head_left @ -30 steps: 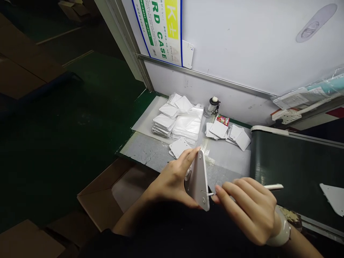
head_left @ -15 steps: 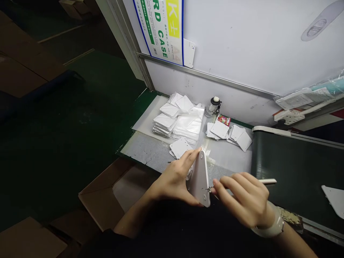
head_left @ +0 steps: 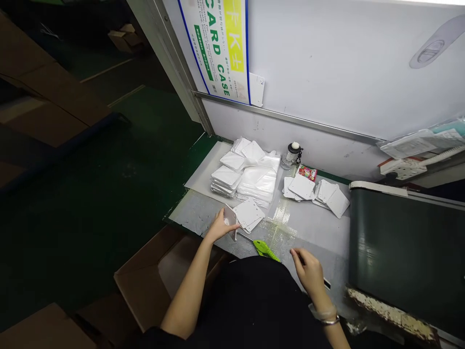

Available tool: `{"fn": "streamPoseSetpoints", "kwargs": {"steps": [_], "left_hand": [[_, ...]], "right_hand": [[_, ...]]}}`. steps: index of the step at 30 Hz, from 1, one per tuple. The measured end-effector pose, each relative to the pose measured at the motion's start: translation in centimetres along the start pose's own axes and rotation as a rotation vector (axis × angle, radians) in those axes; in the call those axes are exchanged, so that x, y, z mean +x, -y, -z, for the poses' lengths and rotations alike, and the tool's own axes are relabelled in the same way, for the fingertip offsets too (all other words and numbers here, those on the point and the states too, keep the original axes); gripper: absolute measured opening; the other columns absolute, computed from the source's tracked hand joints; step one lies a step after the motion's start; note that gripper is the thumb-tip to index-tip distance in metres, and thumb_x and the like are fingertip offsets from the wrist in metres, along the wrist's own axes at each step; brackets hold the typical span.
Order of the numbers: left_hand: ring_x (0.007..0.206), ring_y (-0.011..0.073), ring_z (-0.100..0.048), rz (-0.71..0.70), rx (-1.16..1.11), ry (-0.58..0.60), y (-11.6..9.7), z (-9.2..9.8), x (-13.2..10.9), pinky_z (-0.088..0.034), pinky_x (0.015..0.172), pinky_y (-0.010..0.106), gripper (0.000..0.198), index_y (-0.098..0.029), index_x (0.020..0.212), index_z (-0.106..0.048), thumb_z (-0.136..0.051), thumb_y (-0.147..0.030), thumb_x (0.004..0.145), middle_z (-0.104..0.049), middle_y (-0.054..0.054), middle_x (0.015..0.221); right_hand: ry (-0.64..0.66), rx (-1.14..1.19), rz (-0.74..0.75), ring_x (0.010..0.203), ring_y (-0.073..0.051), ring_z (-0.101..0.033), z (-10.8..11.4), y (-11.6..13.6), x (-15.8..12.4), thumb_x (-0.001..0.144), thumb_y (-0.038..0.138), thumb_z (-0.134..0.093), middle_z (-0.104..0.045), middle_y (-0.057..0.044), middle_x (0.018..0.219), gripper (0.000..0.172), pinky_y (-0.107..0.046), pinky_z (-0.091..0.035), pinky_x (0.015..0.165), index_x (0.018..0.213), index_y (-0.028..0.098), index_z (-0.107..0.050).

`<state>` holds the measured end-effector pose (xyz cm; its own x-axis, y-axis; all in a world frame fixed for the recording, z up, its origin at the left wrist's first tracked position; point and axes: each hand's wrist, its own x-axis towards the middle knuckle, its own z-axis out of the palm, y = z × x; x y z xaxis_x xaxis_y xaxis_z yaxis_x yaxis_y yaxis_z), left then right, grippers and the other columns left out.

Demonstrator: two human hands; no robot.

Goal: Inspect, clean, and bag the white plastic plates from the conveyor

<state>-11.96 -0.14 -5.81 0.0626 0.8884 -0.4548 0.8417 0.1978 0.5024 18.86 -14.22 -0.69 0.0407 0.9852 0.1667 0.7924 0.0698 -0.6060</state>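
My left hand (head_left: 219, 226) grips a white plate (head_left: 230, 222) by its edges, tilted up over the table's front edge. Just right of it, loose white plates (head_left: 249, 214) lie flat on the table. My right hand (head_left: 308, 269) hovers above the front of the table, its thumb and index finger pinched together; anything between them is too small to make out. Between my hands lies a tool with a green handle (head_left: 265, 249). A dark-ended slim item (head_left: 327, 284) shows beside my right wrist, partly hidden by it.
Stacked white plates (head_left: 225, 179) and clear plastic bags (head_left: 256, 182) sit at the back left. A small jar (head_left: 291, 155), a red packet (head_left: 307, 172) and more plates (head_left: 336, 200) stand behind. A dark conveyor belt (head_left: 407, 247) is on the right, an open cardboard box (head_left: 141, 266) lower left.
My left hand has moved left with the plate, away from my right hand. My right hand has drawn back, and the pale tool is no longer seen in it. The green handle has come into view.
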Motion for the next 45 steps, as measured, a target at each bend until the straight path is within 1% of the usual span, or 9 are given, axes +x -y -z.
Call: {"fn": "streamPoseSetpoints", "kwargs": {"steps": [7, 16, 19, 22, 28, 34, 38, 41, 45], "left_hand": [[0.11, 0.0404, -0.054, -0.032, 0.306, -0.015, -4.9, -3.7, 4.0, -0.043, 0.092, 0.046, 0.123, -0.009, 0.146, -0.012, -0.079, -0.052, 0.052, -0.037, 0.026, 0.135], [0.106, 0.0381, -0.059, -0.12, 0.578, 0.107, -8.1, -5.0, 6.9, -0.047, 0.086, 0.046, 0.11, -0.007, 0.146, -0.017, -0.073, -0.05, 0.062, -0.019, 0.033, 0.148], [0.106, 0.0367, -0.059, -0.214, 0.583, 0.019, -6.9, -5.6, 5.8, -0.052, 0.077, 0.044, 0.088, -0.012, 0.147, -0.017, -0.053, -0.055, 0.079, -0.012, 0.028, 0.151], [0.104, 0.0333, -0.059, -0.403, 0.511, -0.006, -5.6, -6.8, 4.5, -0.053, 0.069, 0.042, 0.059, -0.013, 0.139, -0.035, -0.024, -0.048, 0.093, -0.029, 0.021, 0.146], [0.085, 0.0266, -0.065, -0.52, 0.414, 0.118, -4.3, -8.4, 2.4, -0.053, 0.068, 0.043, 0.046, -0.016, 0.124, -0.05, -0.025, -0.038, 0.094, -0.044, 0.017, 0.135], [0.09, 0.0259, -0.065, -0.481, 0.359, 0.102, -3.9, -7.6, 2.8, -0.052, 0.069, 0.038, 0.043, -0.019, 0.121, -0.053, -0.027, -0.038, 0.093, -0.047, 0.014, 0.134], [0.089, 0.0256, -0.065, -0.433, 0.332, 0.107, -2.9, -7.2, 2.2, -0.051, 0.07, 0.037, 0.042, -0.019, 0.121, -0.053, -0.028, -0.036, 0.092, -0.049, 0.012, 0.133], [0.089, 0.0253, -0.065, -0.406, 0.244, 0.119, -2.1, -7.2, 1.4, -0.05, 0.071, 0.035, 0.04, -0.019, 0.118, -0.055, -0.03, -0.034, 0.091, -0.059, 0.011, 0.12], [0.09, 0.0259, -0.065, -0.348, 0.073, 0.112, -2.6, -7.0, 0.8, -0.049, 0.072, 0.034, 0.038, -0.019, 0.113, -0.057, -0.033, -0.039, 0.09, -0.068, 0.01, 0.101]], "right_hand": [[0.075, -0.112, -0.093, 0.062, -0.02, -0.067, -0.8, -2.9, -1.2, 0.095, 0.045, -0.04, -0.069, -0.007, 0.072, 0.039, -0.025, -0.046, 0.052, 0.084, 0.017, -0.065], [-0.172, -0.238, -0.318, 0.085, -0.022, -0.067, 1.9, -6.9, -0.3, 0.096, 0.032, -0.034, -0.068, -0.013, 0.098, 0.036, -0.033, -0.053, 0.071, 0.109, 0.012, -0.062], [-0.272, -0.372, -0.536, 0.089, -0.021, -0.065, 5.2, -9.6, -1.0, 0.097, 0.03, -0.032, -0.067, -0.013, 0.1, 0.039, -0.031, -0.051, 0.076, 0.116, 0.012, -0.06], [-0.361, -0.526, -0.805, 0.09, -0.022, -0.063, 10.8, -13.6, -2.1, 0.096, 0.031, -0.034, -0.063, -0.014, 0.104, 0.039, -0.031, -0.049, 0.076, 0.124, 0.013, -0.055], [-0.437, -0.729, -1.204, 0.091, -0.024, -0.062, 22.0, -20.9, -4.7, 0.087, 0.013, -0.041, -0.042, -0.023, 0.13, 0.052, -0.035, -0.045, 0.077, 0.139, 0.013, -0.037], [-0.358, -0.754, -1.322, 0.098, -0.031, -0.063, 24.4, -24.4, -6.0, 0.084, 0.015, -0.044, -0.035, -0.026, 0.142, 0.053, -0.04, -0.047, 0.075, 0.137, 0.016, -0.041], [-0.318, -0.747, -1.34, 0.097, -0.037, -0.064, 24.5, -24.7, -6.9, 0.084, 0.017, -0.04, -0.049, -0.03, 0.13, 0.05, -0.045, -0.048, 0.069, 0.134, 0.012, -0.046], [-0.31, -0.724, -1.32, 0.09, -0.045, -0.064, 25.5, -24.4, -6.7, 0.082, 0.016, -0.036, -0.063, -0.032, 0.096, 0.043, -0.049, -0.046, 0.063, 0.115, 0.003, -0.061], [-0.376, -0.626, -1.169, 0.08, -0.044, -0.063, 25.6, -22.6, -4.1, 0.08, 0.028, -0.046, -0.062, -0.023, 0.068, 0.036, -0.047, -0.044, 0.061, 0.093, 0.006, -0.07]]}}
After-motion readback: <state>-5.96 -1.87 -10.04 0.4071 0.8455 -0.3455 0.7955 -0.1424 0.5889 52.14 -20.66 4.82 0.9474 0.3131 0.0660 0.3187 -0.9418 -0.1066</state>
